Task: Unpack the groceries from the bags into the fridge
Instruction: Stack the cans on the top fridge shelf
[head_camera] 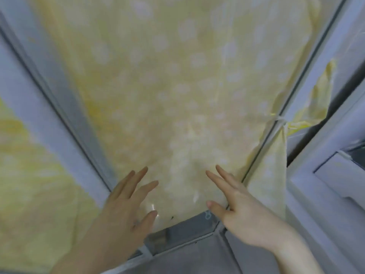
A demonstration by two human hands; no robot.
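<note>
My left hand (126, 210) and my right hand (239, 210) are both raised in front of me with fingers spread and nothing in them. They hover close to a yellow curtain with pale spots (167, 86) that hangs behind a glass pane. No bags, groceries or fridge appear in the head view. The picture is blurred.
Grey-white window frame bars run diagonally at the left (49, 99) and at the right (296, 91). A grey sill or ledge (187, 230) lies below the hands. More yellow curtain shows at the far left (29, 175). A white framed panel (339, 175) stands at the right.
</note>
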